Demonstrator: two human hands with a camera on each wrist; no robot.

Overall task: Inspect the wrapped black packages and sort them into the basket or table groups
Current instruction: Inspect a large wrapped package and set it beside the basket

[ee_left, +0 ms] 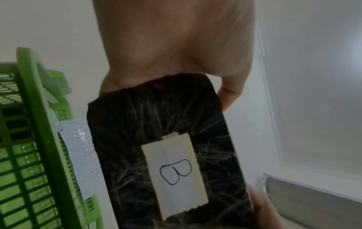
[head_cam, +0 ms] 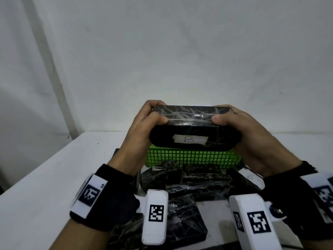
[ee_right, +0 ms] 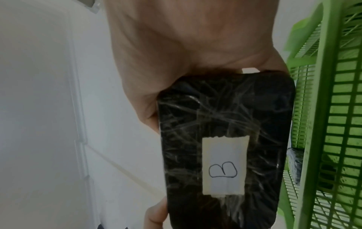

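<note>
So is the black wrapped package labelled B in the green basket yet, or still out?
Out. Both hands, left hand and right hand, hold the black plastic-wrapped package in the air above the green mesh plastic basket.

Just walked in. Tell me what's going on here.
A person holds a wrapped black package up with both hands, the left hand and right hand gripping its ends. Its label reads B. Below it a green basket sits on the table, with more packages lying in front.
</note>
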